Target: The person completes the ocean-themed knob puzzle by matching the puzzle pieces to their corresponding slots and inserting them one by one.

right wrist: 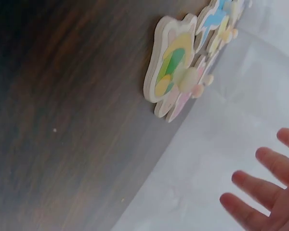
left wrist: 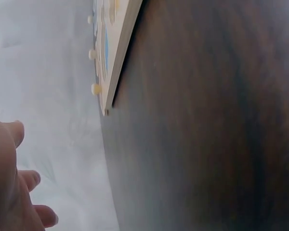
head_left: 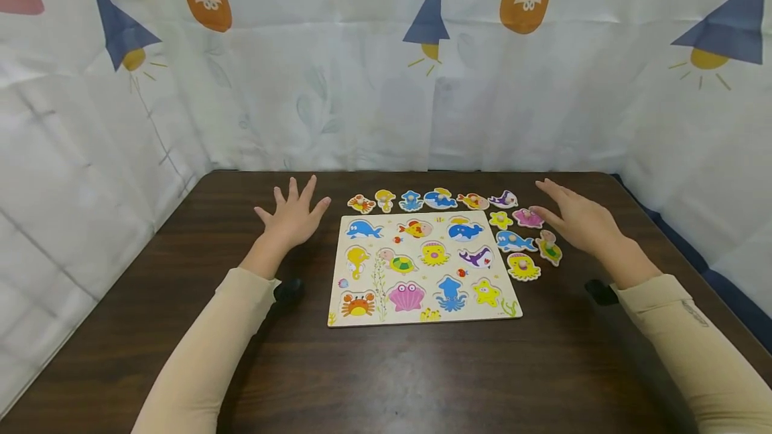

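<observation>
A wooden sea-animal puzzle board (head_left: 386,273) lies flat on the dark table, its printed shapes facing up. Knobbed puzzle pieces sit along its far and right edges, among them a crab (head_left: 361,204), a pink shell (head_left: 528,218), a turtle (head_left: 549,248) and an octopus (head_left: 523,267). My left hand (head_left: 289,218) is spread to the left of the board, holding nothing. On the right, my other hand (head_left: 580,221) extends beside the shell and turtle pieces, fingers straight and holding nothing. The right wrist view shows the turtle piece (right wrist: 171,60) near that hand, apart from its fingers.
The brown table (head_left: 398,380) ends at a white printed curtain (head_left: 362,99) at the back and sides. More pieces stand in a row behind the board, including a seahorse (head_left: 384,201) and a squid (head_left: 411,201). Dark blue cloth (head_left: 732,300) lies past the right edge.
</observation>
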A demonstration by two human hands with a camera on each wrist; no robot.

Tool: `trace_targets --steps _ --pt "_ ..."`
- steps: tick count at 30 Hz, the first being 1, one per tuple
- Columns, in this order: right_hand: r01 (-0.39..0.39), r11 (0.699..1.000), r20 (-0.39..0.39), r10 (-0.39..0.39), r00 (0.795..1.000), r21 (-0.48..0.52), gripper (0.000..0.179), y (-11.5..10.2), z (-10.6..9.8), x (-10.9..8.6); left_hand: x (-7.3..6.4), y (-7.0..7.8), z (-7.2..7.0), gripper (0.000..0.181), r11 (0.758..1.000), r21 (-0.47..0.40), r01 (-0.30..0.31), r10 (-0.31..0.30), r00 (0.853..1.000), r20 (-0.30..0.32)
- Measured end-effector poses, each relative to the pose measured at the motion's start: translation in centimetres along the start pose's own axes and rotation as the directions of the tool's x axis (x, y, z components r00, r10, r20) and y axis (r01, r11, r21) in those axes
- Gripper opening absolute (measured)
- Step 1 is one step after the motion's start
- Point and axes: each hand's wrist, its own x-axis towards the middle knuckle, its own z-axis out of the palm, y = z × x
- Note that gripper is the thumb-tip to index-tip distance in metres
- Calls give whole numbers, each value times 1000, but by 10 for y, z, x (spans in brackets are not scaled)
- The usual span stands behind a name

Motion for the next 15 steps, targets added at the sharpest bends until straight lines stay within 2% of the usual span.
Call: trace_targets --steps 10,15 --pt "72 997 -43 -72 996 -9 60 -17 3 -14 -13 11 9 77 998 -22 -52 53 998 22" --pt "107 994 -77 -106 991 14 56 -22 4 -20 -15 15 14 75 998 2 -66 66 997 40"
